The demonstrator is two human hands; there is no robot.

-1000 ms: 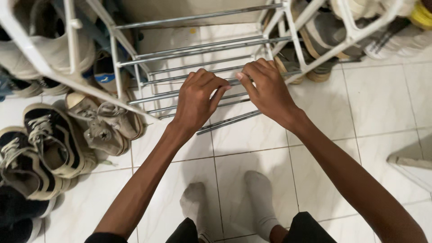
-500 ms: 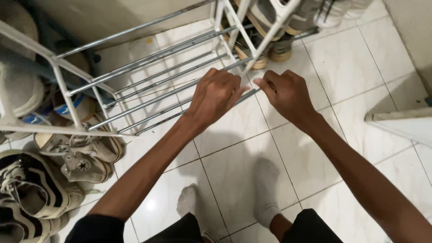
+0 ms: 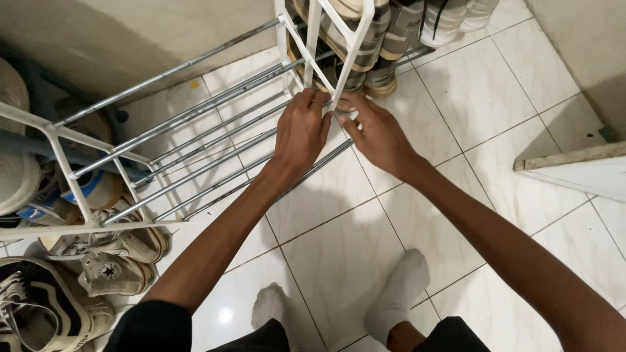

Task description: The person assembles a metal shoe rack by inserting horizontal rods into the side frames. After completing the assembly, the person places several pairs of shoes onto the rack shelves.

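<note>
Two hands: left hand, right hand touching white rack frame.

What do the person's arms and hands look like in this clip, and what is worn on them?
Both arms are bare from the upper arm down. The left hand and right hand wear no gloves, rings or watch. A dark sleeve edge shows on the left arm.

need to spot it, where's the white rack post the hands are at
Top centre of the head view: the white post stands between left hand and right hand, before the shoes.
</note>
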